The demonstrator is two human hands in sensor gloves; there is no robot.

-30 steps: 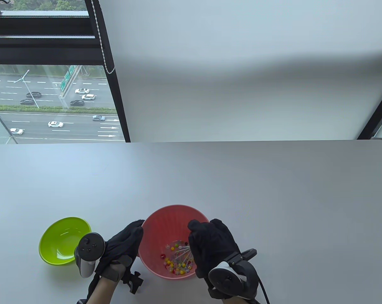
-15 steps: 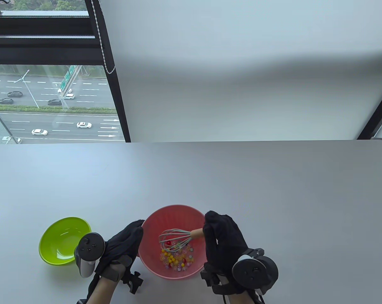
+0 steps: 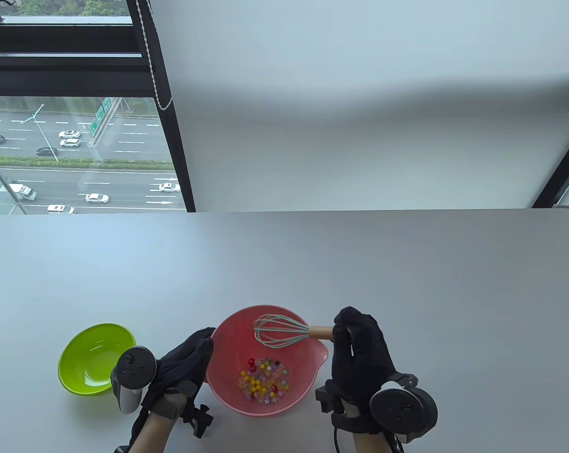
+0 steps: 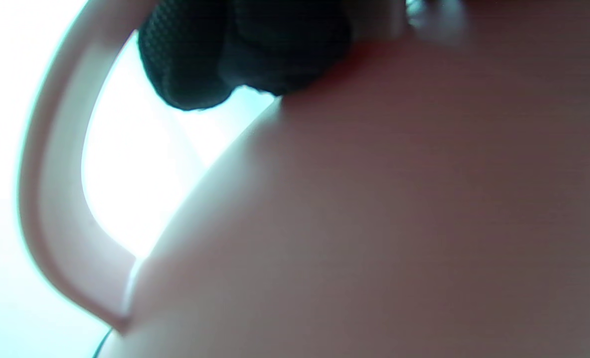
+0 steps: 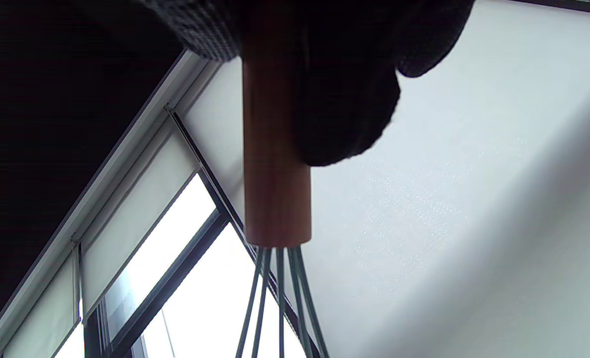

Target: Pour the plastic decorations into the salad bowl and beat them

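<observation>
A pink salad bowl (image 3: 227, 339) stands near the table's front edge, with several small coloured plastic decorations (image 3: 264, 386) lying in its bottom. My right hand (image 3: 357, 351) grips the wooden handle of a whisk (image 3: 280, 331) with teal wires, held level over the bowl's far right rim. In the right wrist view the whisk handle (image 5: 275, 174) hangs down from my curled fingers (image 5: 347, 99). My left hand (image 3: 185, 365) holds the bowl's left rim. The left wrist view shows the bowl's pink wall (image 4: 374, 209) close up, its handle loop (image 4: 51, 199) at the left, and a gloved fingertip (image 4: 190, 64) on the rim.
An empty green bowl (image 3: 95, 358) sits left of my left hand. The grey table (image 3: 360, 264) stretches far behind the bowls. A window with a black frame (image 3: 171, 122) is at the back left and a white blind (image 3: 360, 104) behind the table.
My right hand has lifted the whisk out of the decorations and swung up and to the right, so the whisk now lies level over the rim. My left hand and the bowl stayed put.
</observation>
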